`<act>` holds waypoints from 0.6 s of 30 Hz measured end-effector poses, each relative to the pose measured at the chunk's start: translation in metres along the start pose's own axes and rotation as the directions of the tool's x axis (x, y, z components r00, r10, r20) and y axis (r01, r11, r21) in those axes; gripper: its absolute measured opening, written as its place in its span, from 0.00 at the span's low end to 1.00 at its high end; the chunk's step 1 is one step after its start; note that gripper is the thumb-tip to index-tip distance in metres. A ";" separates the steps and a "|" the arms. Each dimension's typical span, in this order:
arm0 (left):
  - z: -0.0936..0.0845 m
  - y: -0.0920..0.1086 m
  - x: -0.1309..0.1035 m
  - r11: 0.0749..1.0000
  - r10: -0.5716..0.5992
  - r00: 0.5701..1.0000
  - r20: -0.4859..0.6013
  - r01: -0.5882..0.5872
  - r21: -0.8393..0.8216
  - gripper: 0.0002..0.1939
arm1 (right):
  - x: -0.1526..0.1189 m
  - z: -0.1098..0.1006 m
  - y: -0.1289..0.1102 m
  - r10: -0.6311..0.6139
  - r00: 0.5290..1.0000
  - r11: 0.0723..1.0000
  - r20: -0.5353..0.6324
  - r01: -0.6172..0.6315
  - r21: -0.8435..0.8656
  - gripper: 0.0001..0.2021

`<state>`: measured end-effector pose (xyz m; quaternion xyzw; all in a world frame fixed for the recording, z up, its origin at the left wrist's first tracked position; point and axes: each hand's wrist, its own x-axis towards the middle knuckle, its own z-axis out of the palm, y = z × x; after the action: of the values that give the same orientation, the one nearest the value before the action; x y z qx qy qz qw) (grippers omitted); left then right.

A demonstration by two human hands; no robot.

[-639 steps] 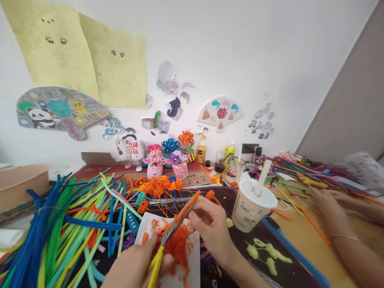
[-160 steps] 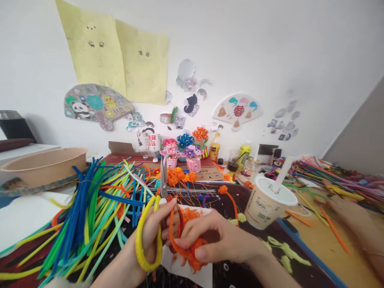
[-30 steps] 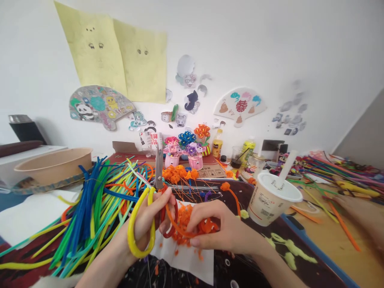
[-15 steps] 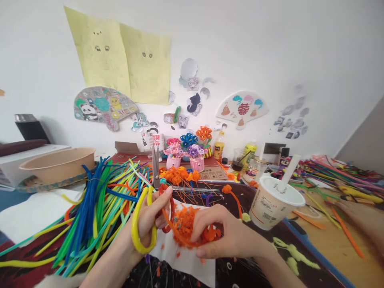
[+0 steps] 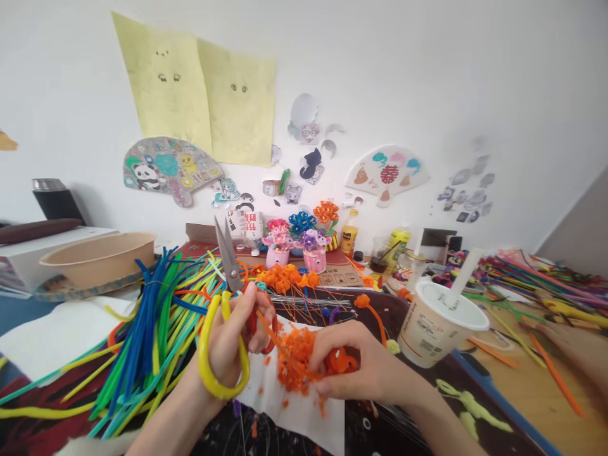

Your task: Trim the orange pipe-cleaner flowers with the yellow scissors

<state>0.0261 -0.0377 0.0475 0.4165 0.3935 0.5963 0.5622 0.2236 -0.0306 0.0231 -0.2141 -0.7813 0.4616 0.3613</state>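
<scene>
My left hand (image 5: pixel 237 329) is closed around scissors with a large yellow loop handle (image 5: pixel 205 354). Their metal blades (image 5: pixel 228 256) point up, slightly parted. A red loop shows beside the fingers, partly hidden. An orange pipe cleaner (image 5: pixel 285 351) stretches from the left fingers to my right hand (image 5: pixel 356 361), which pinches it between thumb and fingers. A curled orange piece (image 5: pixel 342 361) sits in the right hand, half covered. Beneath both hands, orange fuzzy clippings (image 5: pixel 289 373) are heaped on white paper (image 5: pixel 313 424).
Pipe cleaners (image 5: pixel 156 342) in many colours spread at left, near a beige basin (image 5: pixel 99 256). Orange flowers on wires (image 5: pixel 285 278) lie behind the hands. A lidded cup (image 5: pixel 439 326) stands at right. Another person's hand (image 5: pixel 570 348) shows at the right edge.
The scissors have tilted left in my left hand, and their blades now stand apart. The right hand still pinches the orange pipe cleaner. The view has shifted slightly.
</scene>
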 end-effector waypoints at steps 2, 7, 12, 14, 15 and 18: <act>-0.002 0.001 -0.001 1.000 0.008 0.999 0.034 -0.007 -0.017 0.24 | 0.000 -0.001 -0.001 -0.004 1.000 1.000 -0.020 0.004 -0.014 0.05; -0.004 -0.004 -0.001 1.000 0.016 0.997 0.079 -0.015 -0.014 0.20 | 0.000 -0.001 -0.003 0.032 0.998 0.999 -0.060 -0.033 -0.008 0.05; -0.004 -0.001 -0.002 1.000 -0.004 0.999 0.053 0.005 -0.018 0.18 | -0.001 -0.002 -0.002 0.147 0.989 0.981 0.007 -0.147 0.123 0.17; -0.005 0.002 -0.001 1.000 -0.011 0.999 0.045 0.011 -0.022 0.18 | -0.002 -0.002 0.000 0.165 0.985 0.956 0.055 -0.174 0.235 0.21; -0.005 0.003 0.000 1.000 -0.010 0.999 0.037 0.011 -0.023 0.18 | -0.003 -0.002 0.001 0.168 0.983 0.940 0.077 -0.183 0.289 0.22; -0.006 0.006 0.004 1.000 -0.005 1.000 0.014 0.005 -0.016 0.20 | -0.004 -0.001 0.004 0.175 0.980 0.904 0.095 -0.198 0.379 0.23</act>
<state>0.0182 -0.0337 0.0511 0.4153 0.3859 0.5951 0.5696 0.2267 -0.0305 0.0189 -0.1987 -0.6611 0.6450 0.3277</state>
